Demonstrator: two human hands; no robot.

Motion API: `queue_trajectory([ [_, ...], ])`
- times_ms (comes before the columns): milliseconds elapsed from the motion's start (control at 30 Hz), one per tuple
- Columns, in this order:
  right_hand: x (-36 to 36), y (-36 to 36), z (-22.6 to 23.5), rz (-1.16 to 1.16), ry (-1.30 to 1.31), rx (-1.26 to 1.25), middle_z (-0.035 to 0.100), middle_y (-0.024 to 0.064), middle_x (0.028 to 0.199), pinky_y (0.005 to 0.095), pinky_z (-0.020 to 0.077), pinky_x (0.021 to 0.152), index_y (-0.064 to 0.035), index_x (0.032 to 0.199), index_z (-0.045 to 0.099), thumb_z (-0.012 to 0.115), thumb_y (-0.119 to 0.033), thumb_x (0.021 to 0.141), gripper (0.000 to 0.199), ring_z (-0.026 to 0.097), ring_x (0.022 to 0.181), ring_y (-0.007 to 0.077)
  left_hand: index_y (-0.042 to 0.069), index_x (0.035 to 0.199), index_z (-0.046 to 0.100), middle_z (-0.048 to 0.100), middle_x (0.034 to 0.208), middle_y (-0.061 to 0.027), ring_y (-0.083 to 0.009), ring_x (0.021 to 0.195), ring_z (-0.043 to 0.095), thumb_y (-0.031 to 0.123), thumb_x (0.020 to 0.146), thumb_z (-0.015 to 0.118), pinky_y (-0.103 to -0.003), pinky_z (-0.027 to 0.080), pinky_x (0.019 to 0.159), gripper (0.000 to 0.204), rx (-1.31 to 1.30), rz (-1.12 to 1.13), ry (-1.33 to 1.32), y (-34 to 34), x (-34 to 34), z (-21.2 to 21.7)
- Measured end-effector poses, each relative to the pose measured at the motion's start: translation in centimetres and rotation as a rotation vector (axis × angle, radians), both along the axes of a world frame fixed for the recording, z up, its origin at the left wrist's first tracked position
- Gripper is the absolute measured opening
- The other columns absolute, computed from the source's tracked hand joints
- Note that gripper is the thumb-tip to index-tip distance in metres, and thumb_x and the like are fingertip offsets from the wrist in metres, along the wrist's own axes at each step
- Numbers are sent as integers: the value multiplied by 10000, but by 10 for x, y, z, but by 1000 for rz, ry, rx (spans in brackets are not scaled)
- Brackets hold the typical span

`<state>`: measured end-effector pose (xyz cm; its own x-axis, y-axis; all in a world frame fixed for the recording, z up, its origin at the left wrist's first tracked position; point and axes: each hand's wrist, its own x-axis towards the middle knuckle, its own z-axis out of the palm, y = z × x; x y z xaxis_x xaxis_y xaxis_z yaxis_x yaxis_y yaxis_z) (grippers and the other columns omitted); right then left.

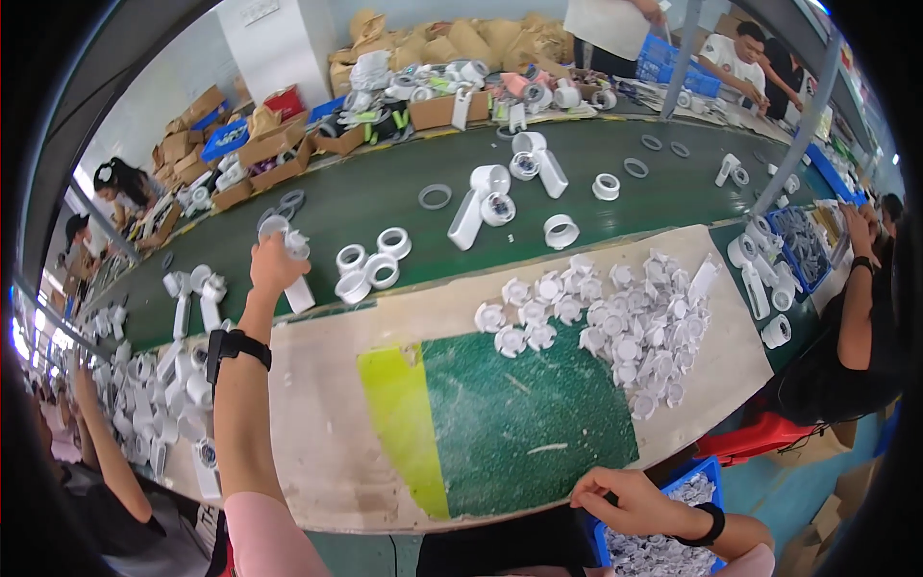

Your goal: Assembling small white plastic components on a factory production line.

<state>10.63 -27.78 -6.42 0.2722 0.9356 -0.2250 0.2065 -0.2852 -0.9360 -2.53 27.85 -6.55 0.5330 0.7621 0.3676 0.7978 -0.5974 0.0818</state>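
My left hand (277,264) reaches over the conveyor's near edge, its fingers closed round a white plastic handheld-fan housing. The housing's handle (300,294) sticks out below the hand, and the fingers hide part of its round head. My right hand (625,500) rests at the table's front edge with loosely bent fingers and nothing visible in them. Beneath it stands a blue crate (710,473) of small white parts. A heap of small white round clip-like parts (625,327) lies on the table's right side. Four-part groups aside, several white rings (383,270) stand on the belt.
A dark green conveyor belt (577,207) runs across, carrying more white housings (468,219) and grey rings (435,196). White housings (192,394) pile up at the left. A green mat (519,423) covers part of the table. Co-workers sit on both sides; a metal post (798,144) stands right.
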Motion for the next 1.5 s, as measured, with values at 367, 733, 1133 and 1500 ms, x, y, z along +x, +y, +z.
queue_trajectory([
  [367,41,-2,11,-93,-45,-49,623,96,764,277,492,598,-3,927,571,571,-62,874,80,626,668,173,103,1286,451,466,1267,-139,-341,1153,433,177,714,696,-468,382,918,627,163,-747,-135,-145,191,-28],
  [733,98,-43,4,-494,-814,-150,598,107,736,337,476,527,-34,982,559,639,-77,779,223,614,611,251,30,1254,483,496,1169,-152,-329,1013,513,170,711,737,-387,439,825,616,191,-539,-242,-116,232,-55],
  [1133,108,-53,-26,-619,-829,-153,566,73,643,342,442,524,-76,979,574,728,-200,680,358,574,560,242,-39,1287,430,576,1080,-83,-149,921,570,224,953,511,-292,480,805,433,-978,-637,-969,-184,-4,120],
  [1500,18,22,26,-396,-81,386,581,6,865,197,480,609,-52,1013,488,742,-38,723,387,571,745,56,40,1349,343,498,1179,-59,-149,1070,508,92,877,618,-303,456,897,549,-1416,-846,-580,-289,-47,34],
])
